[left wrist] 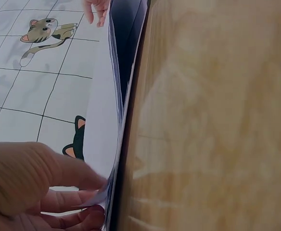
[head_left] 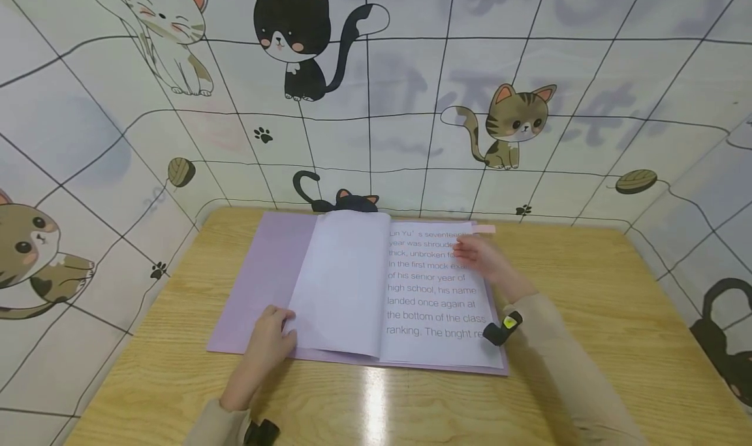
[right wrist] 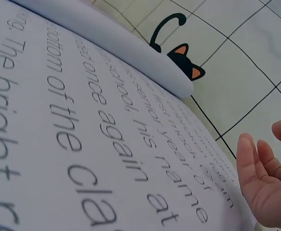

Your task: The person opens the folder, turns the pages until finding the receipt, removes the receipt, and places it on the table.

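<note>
A book with a purple cover (head_left: 258, 270) lies spread on the table, a blank left page (head_left: 341, 283) curving up near the spine. Large printed English text fills the right page (head_left: 435, 348). At the lower left corner of the pages, my left hand (head_left: 267, 341) pinches the paper; the left wrist view shows its thumb (left wrist: 78, 171) and fingertips at the sheet edges. Over the upper right of the text is my right hand (head_left: 484, 260), its fingers loosely bent and holding nothing. In the right wrist view those fingers (right wrist: 249, 163) are beside the page's far edge.
Behind the wooden table (head_left: 587, 302) rises a white gridded backdrop (head_left: 399, 139) printed with cartoon cats. A pink tab (head_left: 484, 228) sticks out at the book's top right. Dark bands with small devices (head_left: 502, 328) are on both wrists.
</note>
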`<state>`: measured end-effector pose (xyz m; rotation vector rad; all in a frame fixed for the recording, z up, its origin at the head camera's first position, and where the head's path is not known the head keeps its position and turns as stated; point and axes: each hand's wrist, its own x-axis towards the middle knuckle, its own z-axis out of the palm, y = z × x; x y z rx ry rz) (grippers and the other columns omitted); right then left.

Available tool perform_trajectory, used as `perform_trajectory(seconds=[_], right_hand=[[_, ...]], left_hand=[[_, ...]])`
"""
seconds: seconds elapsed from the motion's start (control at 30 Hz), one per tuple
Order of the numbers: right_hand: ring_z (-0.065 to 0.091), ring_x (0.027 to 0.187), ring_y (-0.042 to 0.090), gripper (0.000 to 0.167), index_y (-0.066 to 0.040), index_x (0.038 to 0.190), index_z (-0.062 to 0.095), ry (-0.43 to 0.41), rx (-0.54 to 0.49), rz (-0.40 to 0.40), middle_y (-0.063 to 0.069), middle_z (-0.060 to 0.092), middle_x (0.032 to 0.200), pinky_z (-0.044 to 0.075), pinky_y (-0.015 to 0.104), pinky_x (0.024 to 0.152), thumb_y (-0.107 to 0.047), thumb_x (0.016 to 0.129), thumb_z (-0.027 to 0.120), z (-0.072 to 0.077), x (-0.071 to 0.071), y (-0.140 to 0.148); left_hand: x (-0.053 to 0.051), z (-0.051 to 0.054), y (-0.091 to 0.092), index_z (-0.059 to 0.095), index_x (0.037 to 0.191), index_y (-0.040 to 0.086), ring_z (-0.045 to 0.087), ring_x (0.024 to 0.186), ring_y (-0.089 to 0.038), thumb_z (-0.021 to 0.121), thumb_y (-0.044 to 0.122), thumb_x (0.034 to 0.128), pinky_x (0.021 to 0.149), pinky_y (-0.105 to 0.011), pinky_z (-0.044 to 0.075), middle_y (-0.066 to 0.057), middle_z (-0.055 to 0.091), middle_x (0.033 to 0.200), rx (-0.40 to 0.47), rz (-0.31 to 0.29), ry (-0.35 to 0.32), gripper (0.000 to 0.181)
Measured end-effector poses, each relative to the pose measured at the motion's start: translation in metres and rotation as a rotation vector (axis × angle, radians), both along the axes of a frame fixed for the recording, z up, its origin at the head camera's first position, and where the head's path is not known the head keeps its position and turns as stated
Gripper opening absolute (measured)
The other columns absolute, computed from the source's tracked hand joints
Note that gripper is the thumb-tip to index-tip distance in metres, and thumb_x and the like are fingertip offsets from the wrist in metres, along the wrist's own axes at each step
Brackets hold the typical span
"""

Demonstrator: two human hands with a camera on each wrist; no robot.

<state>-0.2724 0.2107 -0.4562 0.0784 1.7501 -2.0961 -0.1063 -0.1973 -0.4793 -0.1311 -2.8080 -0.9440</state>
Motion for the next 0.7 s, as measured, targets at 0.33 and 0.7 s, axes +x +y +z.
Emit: perform_trajectory(seconds=[0.33, 0.7], right_hand=[[0.058, 0.089, 0.01, 0.049, 0.01, 0.139, 0.027, -0.009, 0.129, -0.1, 0.008, 0.056, 0.104, 0.049, 0.022, 0.084, -0.01, 0.097, 0.045, 0.002, -0.013, 0.017], [0.058, 0.077, 0.009, 0.044, 0.01, 0.134, 0.035, -0.063, 0.195, -0.174, 0.001, 0.059, 0.086, 0.051, 0.02, 0.074, -0.009, 0.096, 0.047, 0.009, -0.027, 0.022]], left_hand=[[0.0, 0.004, -0.003, 0.06, 0.097, -0.014, 0.055, 0.085, -0.032, 0.079, 0.005, 0.0677, 0.078, -0.046, 0.048, -0.02, 0.054, 0.093, -0.049, 0.014, -0.088, 0.04], [0.0, 0.006, -0.003, 0.061, 0.096, -0.014, 0.056, 0.086, -0.034, 0.079, 0.004, 0.0668, 0.079, -0.047, 0.048, -0.021, 0.055, 0.094, -0.053, 0.003, -0.085, 0.039]])
